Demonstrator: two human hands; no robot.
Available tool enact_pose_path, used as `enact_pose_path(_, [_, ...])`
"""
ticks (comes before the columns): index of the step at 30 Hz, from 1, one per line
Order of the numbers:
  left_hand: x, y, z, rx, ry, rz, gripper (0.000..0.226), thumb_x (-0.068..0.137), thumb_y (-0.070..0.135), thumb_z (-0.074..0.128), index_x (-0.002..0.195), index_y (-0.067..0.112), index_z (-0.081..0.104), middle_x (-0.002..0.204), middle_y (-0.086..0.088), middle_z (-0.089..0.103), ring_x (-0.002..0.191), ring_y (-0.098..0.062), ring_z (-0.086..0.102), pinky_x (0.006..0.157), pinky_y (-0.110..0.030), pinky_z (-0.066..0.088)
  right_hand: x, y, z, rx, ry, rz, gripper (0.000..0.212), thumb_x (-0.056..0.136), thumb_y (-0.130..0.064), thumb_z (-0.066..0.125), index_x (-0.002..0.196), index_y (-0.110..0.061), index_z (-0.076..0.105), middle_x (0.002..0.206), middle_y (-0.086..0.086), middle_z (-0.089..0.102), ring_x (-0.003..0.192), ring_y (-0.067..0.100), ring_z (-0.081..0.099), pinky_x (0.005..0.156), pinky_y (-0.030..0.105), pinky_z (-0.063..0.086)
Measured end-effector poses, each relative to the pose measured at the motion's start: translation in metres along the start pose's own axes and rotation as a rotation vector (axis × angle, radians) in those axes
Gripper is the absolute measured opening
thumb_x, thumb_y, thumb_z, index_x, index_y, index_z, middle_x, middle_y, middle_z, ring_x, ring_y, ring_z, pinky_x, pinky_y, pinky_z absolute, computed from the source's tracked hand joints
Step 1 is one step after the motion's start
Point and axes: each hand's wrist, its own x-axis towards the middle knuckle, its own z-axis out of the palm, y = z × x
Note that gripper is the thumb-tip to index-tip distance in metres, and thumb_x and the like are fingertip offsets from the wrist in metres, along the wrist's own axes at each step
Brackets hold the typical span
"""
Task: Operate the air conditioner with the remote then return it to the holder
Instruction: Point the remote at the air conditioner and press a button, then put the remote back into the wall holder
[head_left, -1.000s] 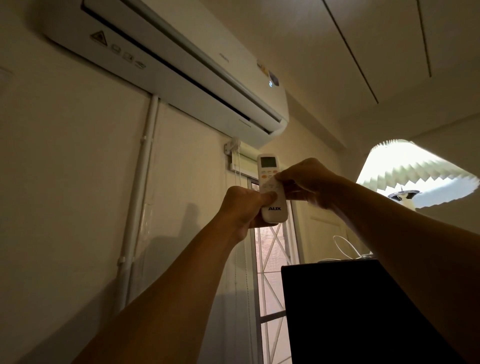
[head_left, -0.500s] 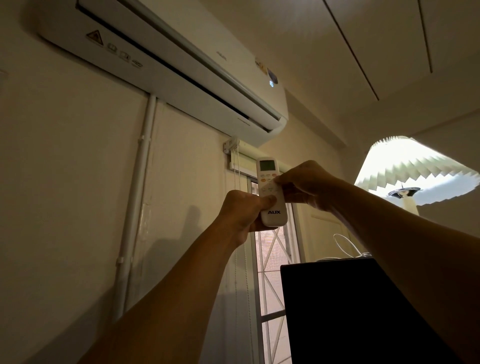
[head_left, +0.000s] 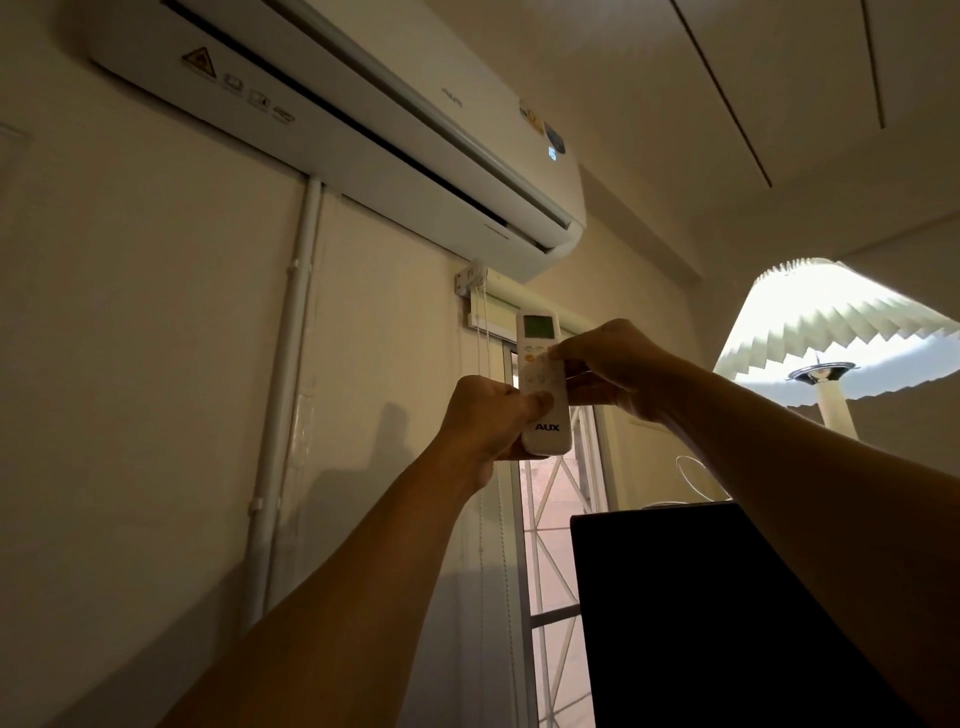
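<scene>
A white remote (head_left: 542, 382) with a small screen and the letters AUX stands upright in the middle of the view, pointed up. My left hand (head_left: 485, 418) grips its lower half, thumb across the front. My right hand (head_left: 615, 366) holds its right side, a fingertip resting on the buttons below the screen. The white air conditioner (head_left: 363, 124) hangs high on the wall above, with a small lit display at its right end. No holder is in view.
A dark cabinet (head_left: 727, 613) stands at lower right with a white cable on top. A lit pleated lampshade (head_left: 841, 332) is at right. A window with a white grille (head_left: 553, 519) and a blind cord lies behind the remote. A white pipe (head_left: 280, 395) runs down the wall.
The remote and both hands have stayed nearly in place, sinking slightly in view. My right fingertip has moved up to the buttons just below the screen.
</scene>
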Motion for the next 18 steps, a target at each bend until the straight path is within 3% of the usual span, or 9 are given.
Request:
enact_pose_path(2, [0.000,-0.007,-0.003,0.159,0.060,0.089,0.029,0.080,0.020,0.071,0.101,0.002,0.064,0.101,-0.014,0.071,0.090,-0.031,0.070,0.074,-0.045,0.061,0.001,0.002,0.006,-0.035,-0.010,-0.020,0.032,0.091,-0.024,0.065,0.110,0.001,0.063,0.089,0.011,0.070,0.073,0.022,0.071,0.060,0.029,0.060])
enact_pose_path(4, [0.000,-0.014,-0.007,0.329,0.128,0.191,0.028,0.080,0.025,0.070,0.097,0.003,0.067,0.091,-0.006,0.068,0.083,-0.023,0.068,0.067,-0.030,0.058,0.001,0.005,0.014,-0.073,-0.006,-0.030,0.038,0.083,-0.033,0.073,0.102,-0.001,0.066,0.087,0.010,0.072,0.069,0.020,0.073,0.054,0.026,0.060])
enact_pose_path(7, [-0.005,-0.025,-0.015,0.497,0.198,0.271,0.025,0.082,0.027,0.069,0.091,0.004,0.069,0.080,-0.003,0.065,0.064,-0.007,0.057,0.056,-0.012,0.040,0.000,0.010,0.031,-0.151,0.023,-0.057,0.049,0.070,-0.035,0.083,0.099,0.000,0.068,0.089,0.012,0.074,0.067,0.020,0.074,0.054,0.026,0.061])
enact_pose_path(11, [-0.012,-0.041,-0.032,0.544,0.256,0.267,0.027,0.083,0.031,0.067,0.088,0.005,0.068,0.085,-0.011,0.072,0.066,-0.012,0.058,0.060,-0.014,0.042,-0.001,0.020,0.057,-0.124,0.051,-0.082,0.054,0.065,-0.031,0.087,0.103,0.001,0.067,0.095,0.014,0.074,0.073,0.023,0.075,0.056,0.027,0.062])
enact_pose_path(15, [-0.020,-0.058,-0.054,0.599,0.295,0.215,0.028,0.084,0.032,0.065,0.093,0.006,0.068,0.091,-0.011,0.073,0.074,-0.016,0.061,0.070,-0.026,0.049,-0.009,0.031,0.091,-0.119,0.074,-0.107,0.052,0.067,-0.031,0.087,0.104,0.000,0.067,0.096,0.012,0.073,0.078,0.023,0.074,0.054,0.023,0.061])
enact_pose_path(18, [-0.028,-0.072,-0.073,0.666,0.296,0.155,0.026,0.083,0.031,0.067,0.095,0.007,0.068,0.093,-0.010,0.073,0.078,-0.017,0.063,0.073,-0.030,0.052,-0.018,0.045,0.118,-0.097,0.069,-0.118,0.048,0.070,-0.028,0.085,0.105,-0.001,0.065,0.094,0.008,0.067,0.084,0.023,0.072,0.068,0.030,0.062])
